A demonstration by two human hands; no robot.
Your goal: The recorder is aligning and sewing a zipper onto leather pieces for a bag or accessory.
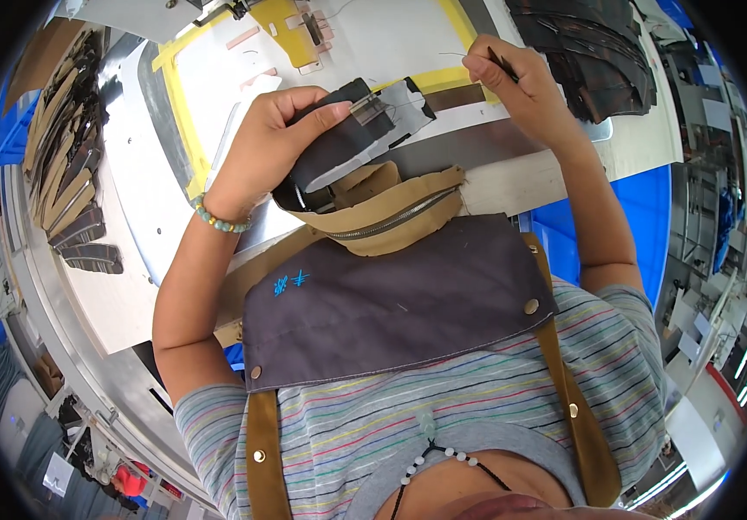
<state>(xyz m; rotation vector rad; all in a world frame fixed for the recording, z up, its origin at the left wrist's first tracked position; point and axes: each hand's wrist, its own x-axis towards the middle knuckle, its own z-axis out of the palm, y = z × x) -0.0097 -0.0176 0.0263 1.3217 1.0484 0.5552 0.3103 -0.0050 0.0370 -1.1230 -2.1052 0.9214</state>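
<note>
the left hand [274, 143] has its fingers clamped on a dark panel [349, 139] with grey lining, over the counter's [135, 199] near edge — a tan zippered strip [395, 217] lies between it and the apron [391, 299]; the right hand [521, 91], well apart, has fingers curled round a slim dark tool [501, 63] and pinching what looks like a thread end [453, 55]

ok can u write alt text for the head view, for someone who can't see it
A person's left hand pinches a dark piece with pale grey edges beside a tan zippered strip; the right hand, off to the right, holds a small dark tool. Beyond is a white work surface with yellow tape.
</note>
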